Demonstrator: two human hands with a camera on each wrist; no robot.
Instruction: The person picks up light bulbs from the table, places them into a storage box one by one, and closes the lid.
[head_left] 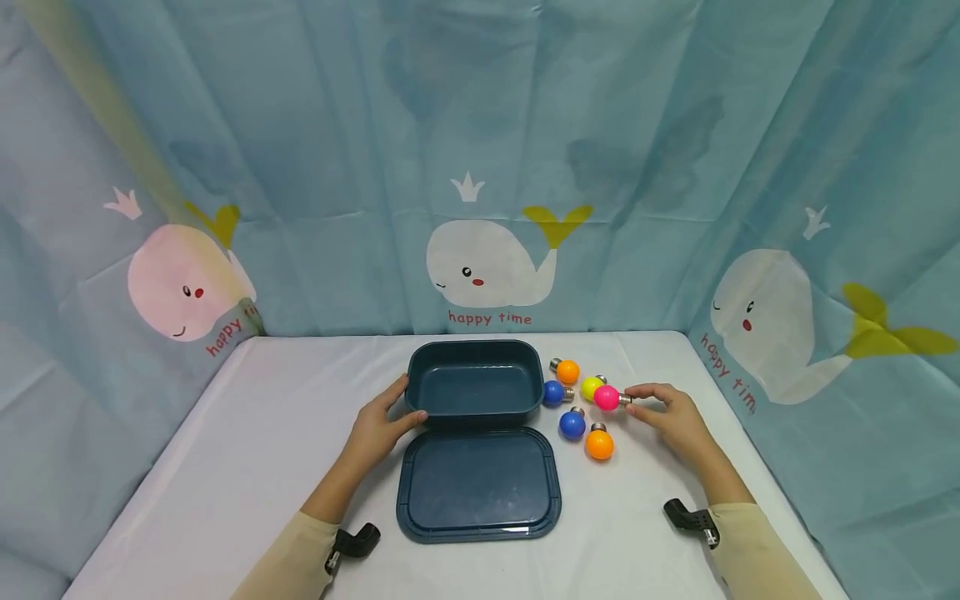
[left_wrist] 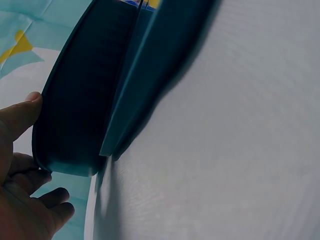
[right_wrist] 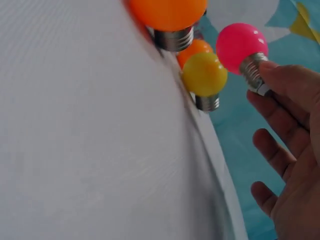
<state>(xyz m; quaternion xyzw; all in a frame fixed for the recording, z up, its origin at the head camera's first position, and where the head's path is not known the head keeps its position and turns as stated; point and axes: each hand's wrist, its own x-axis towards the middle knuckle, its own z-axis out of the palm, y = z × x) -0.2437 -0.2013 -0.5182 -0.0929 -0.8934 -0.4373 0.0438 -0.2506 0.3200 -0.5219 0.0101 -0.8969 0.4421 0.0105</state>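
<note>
My left hand (head_left: 378, 429) holds the near left corner of a dark blue rectangular box (head_left: 474, 417), its thumb by the front rim and fingers along the left end. In the left wrist view the box (left_wrist: 75, 100) shows from the side. A pink light bulb (head_left: 606, 398) is pinched by its metal base between the thumb and forefinger of my right hand (head_left: 678, 421). In the right wrist view that bulb (right_wrist: 241, 47) is raised above the table. A yellow bulb (head_left: 591, 387) lies just behind it.
A matching lid (head_left: 480, 483) lies flat before the box. Right of the box, an orange bulb (head_left: 567, 372) and a blue bulb (head_left: 553, 393) lie further back. Another blue bulb (head_left: 572, 425) and orange bulb (head_left: 599, 444) lie nearer. Whale-print curtains (head_left: 637, 275) surround the white table (head_left: 300, 417).
</note>
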